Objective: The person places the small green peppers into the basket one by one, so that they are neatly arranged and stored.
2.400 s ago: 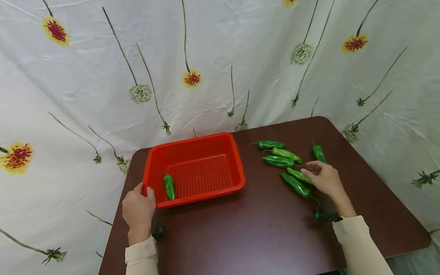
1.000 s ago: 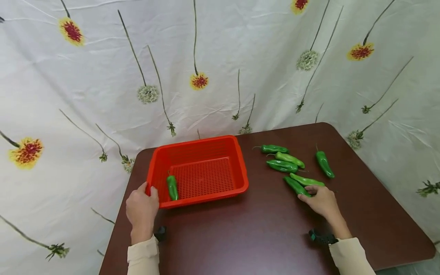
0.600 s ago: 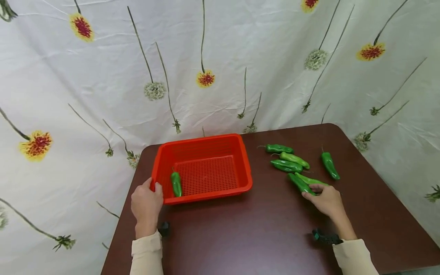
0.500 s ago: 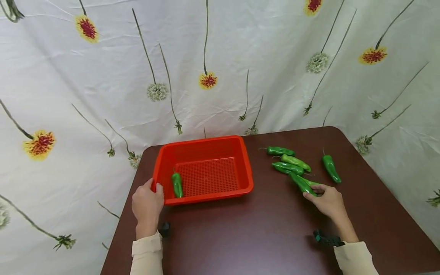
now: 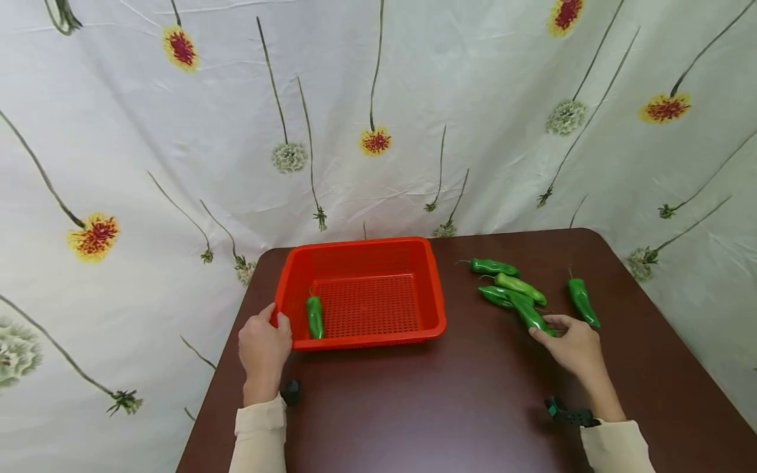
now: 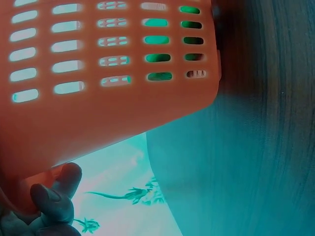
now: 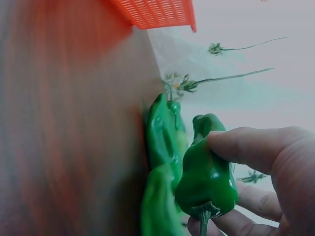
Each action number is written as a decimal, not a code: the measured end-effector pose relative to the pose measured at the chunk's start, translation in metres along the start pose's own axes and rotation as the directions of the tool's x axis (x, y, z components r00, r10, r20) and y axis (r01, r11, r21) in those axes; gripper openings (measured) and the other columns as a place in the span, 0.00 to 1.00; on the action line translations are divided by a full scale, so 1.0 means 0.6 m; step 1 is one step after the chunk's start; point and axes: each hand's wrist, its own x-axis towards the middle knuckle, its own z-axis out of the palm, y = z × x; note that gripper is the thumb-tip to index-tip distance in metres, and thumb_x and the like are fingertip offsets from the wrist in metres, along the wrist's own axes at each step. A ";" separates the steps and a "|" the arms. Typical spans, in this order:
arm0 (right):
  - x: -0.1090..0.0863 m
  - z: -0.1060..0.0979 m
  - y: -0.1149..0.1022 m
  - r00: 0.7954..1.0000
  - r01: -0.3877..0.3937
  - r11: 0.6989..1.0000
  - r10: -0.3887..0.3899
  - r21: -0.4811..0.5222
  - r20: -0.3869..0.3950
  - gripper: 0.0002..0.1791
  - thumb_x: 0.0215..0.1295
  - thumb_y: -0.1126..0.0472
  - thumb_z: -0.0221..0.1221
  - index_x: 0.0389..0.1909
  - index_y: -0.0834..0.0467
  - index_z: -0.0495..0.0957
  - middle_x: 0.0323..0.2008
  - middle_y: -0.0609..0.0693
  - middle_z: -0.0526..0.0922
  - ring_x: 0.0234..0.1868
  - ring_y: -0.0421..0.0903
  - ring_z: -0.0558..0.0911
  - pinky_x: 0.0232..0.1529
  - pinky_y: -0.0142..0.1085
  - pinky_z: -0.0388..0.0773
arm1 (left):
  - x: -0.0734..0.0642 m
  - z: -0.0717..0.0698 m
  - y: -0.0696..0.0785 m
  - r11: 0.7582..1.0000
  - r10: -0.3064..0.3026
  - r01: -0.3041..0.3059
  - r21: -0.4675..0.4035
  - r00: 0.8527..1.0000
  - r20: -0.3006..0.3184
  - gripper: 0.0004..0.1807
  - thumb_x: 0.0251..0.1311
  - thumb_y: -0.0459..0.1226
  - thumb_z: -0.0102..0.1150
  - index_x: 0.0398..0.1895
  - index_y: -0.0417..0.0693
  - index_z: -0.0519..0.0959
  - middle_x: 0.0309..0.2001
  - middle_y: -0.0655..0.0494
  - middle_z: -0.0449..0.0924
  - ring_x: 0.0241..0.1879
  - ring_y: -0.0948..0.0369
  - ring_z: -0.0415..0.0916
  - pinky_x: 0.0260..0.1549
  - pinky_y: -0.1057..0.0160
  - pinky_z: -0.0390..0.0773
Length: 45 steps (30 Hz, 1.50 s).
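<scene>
Red basket [image 5: 369, 341] on the worktop [image 5: 414, 407], taken as reference. Left hand [image 5: 264, 343]: fingers curled over the basket's left rim, gripping it. Right hand [image 5: 575, 346], well to the basket's right: thumb and fingers pinch 1 green pepper [image 5: 528, 311], raised off the worktop per the right wrist view. Inside the basket, near its left wall: 1 dark green pepper [image 5: 315, 318]. Right of the basket: a cluster including 1 light green pepper [image 5: 522, 288]. Farthest right of the basket: 1 lone pepper [image 5: 583, 303].
</scene>
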 end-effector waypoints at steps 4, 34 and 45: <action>0.007 -0.004 -0.014 0.999 0.037 0.999 -0.037 0.013 -0.023 0.33 0.64 0.41 0.63 0.57 0.65 0.79 0.50 0.68 0.84 0.49 0.63 0.84 0.36 0.45 0.82 | -0.006 -0.001 -0.002 1.000 0.000 0.000 0.001 1.000 -0.001 0.23 0.66 0.41 0.57 0.61 0.39 0.79 0.49 0.34 0.84 0.43 0.40 0.82 0.42 0.40 0.84; 0.083 -0.031 -0.225 0.973 0.217 0.967 -0.203 0.131 -0.107 0.31 0.65 0.41 0.62 0.60 0.58 0.79 0.53 0.60 0.85 0.48 0.55 0.82 0.38 0.40 0.76 | 0.014 -0.016 0.011 1.000 0.022 -0.023 -0.013 1.000 -0.015 0.23 0.66 0.41 0.57 0.61 0.39 0.79 0.50 0.36 0.84 0.43 0.41 0.83 0.44 0.41 0.84; 0.093 0.009 -0.300 0.972 0.235 0.951 -0.225 0.199 -0.069 0.29 0.62 0.42 0.65 0.59 0.55 0.81 0.48 0.57 0.87 0.45 0.53 0.85 0.34 0.37 0.77 | -0.005 -0.009 0.002 1.000 0.004 -0.003 -0.012 1.000 0.026 0.23 0.67 0.41 0.58 0.62 0.40 0.79 0.48 0.37 0.84 0.42 0.42 0.83 0.42 0.42 0.85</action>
